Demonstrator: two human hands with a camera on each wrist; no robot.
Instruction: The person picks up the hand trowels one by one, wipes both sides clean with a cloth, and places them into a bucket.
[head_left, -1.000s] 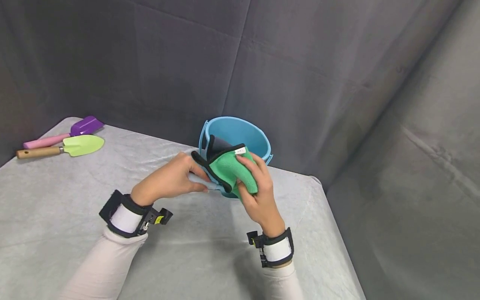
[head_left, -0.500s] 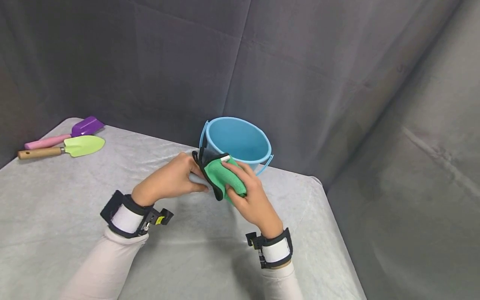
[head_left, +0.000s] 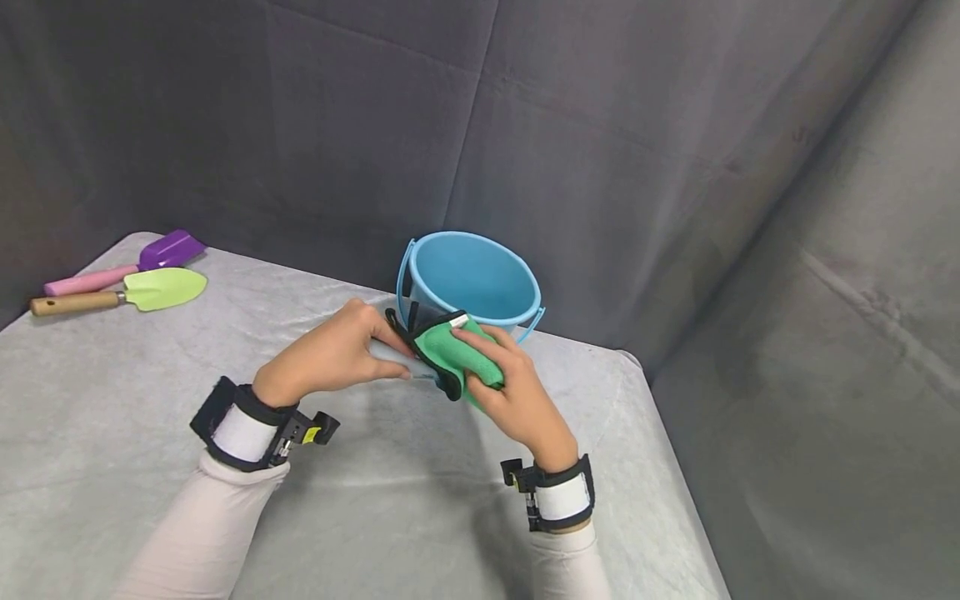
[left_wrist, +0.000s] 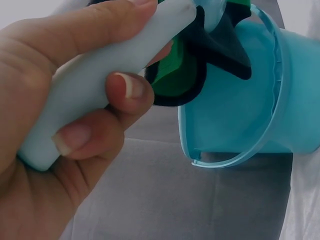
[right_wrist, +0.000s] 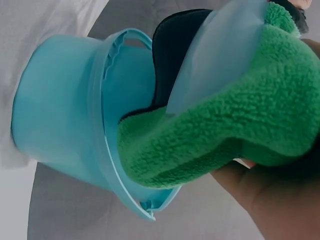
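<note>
Left hand [head_left: 330, 354] gripped the pale blue handle [left_wrist: 95, 85] of a small trowel, fingers and thumb curled round it. The tool's long axis ran left to right and a little away, from that hand toward the bucket. The blade end [right_wrist: 220, 55] was folded inside a green cloth [head_left: 457, 354] with black edging. Right hand [head_left: 517, 400] clasped the cloth round the blade, fingers curled over the top and palm beneath.

Both hands met just in front of the blue bucket [head_left: 517, 304], on its near side. The wrapped blade sat close against the bucket's rim; from the wrist views I could not tell whether it touched. The bucket stood upright at the far right part of the bench [head_left: 112, 375], handle down.

The right hand lay nearer the bucket and the left farther back along the handle.

Far left on the bench, well apart from the hands, lay a green trowel [head_left: 142, 292] and a purple scoop [head_left: 150, 254], side by side.
</note>
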